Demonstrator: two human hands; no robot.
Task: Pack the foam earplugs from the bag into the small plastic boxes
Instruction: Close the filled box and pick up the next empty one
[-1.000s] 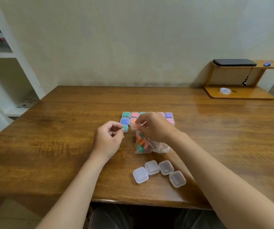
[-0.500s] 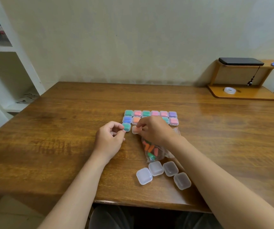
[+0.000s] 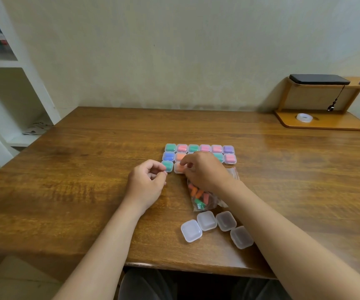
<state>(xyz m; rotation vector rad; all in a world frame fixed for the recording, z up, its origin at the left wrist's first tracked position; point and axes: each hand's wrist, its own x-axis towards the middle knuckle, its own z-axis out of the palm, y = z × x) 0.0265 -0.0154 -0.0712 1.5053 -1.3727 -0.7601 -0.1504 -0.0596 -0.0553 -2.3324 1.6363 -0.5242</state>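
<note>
Several small boxes filled with coloured earplugs [image 3: 205,148] stand in rows at the table's middle. My right hand [image 3: 205,172] pinches a box with orange earplugs [image 3: 178,168], which sits on the table in the third row, next to a green-filled box [image 3: 167,166]. My left hand [image 3: 147,182] rests on the table with loosely curled fingers, its fingertips right beside the green-filled box. The clear bag of earplugs [image 3: 200,198] lies under my right wrist. Several empty clear boxes [image 3: 206,220] lie near the front edge.
A wooden two-level stand [image 3: 324,124] sits at the back right with a tape roll [image 3: 304,117] below and a black device [image 3: 319,79] on top. White shelves [image 3: 12,66] stand to the left. The table's front edge [image 3: 174,265] is close to the empty boxes.
My right hand brought the orange-filled box down and set it on the table beside the green-filled box. The bag sank onto the table. My left hand stayed put.
</note>
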